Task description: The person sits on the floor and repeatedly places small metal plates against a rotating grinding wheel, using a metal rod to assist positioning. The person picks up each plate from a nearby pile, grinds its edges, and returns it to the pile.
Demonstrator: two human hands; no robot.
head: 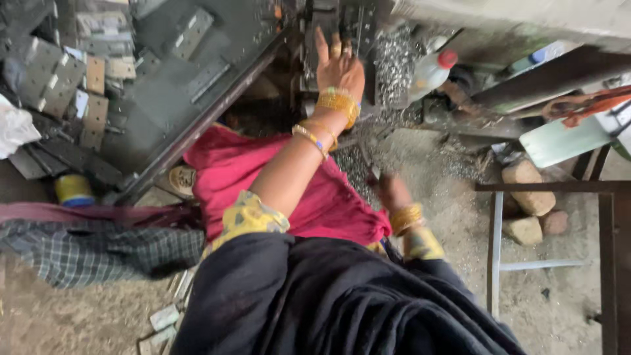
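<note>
Head view, looking down over a person in a black garment with a red cloth (263,177) across the lap. The left hand (338,66) is raised and reaches forward to the dark metal machine (328,26) at top centre; its fingers (322,43) are spread fairly wide and lie flat against the machine's front, closed on nothing visible. Gold bangles (336,103) ring the left wrist. The right hand (393,190) is low, beside the lap, blurred; whether its fingers are open or holding anything cannot be told. It hangs over a heap of bright metal shavings (394,59) that spills from just right of the machine down to the gritty floor (460,210).

Left of the machine, a slanting dark table (164,125) carries many flat grey metal hinge plates (59,79). A white plastic bottle with a red cap (430,69) stands just right of the shavings. A yellow and blue tin (73,190) sits below the table's edge, near a checked cloth (98,250). Several stones (529,190) lie on the floor at right, by a metal frame (552,187).
</note>
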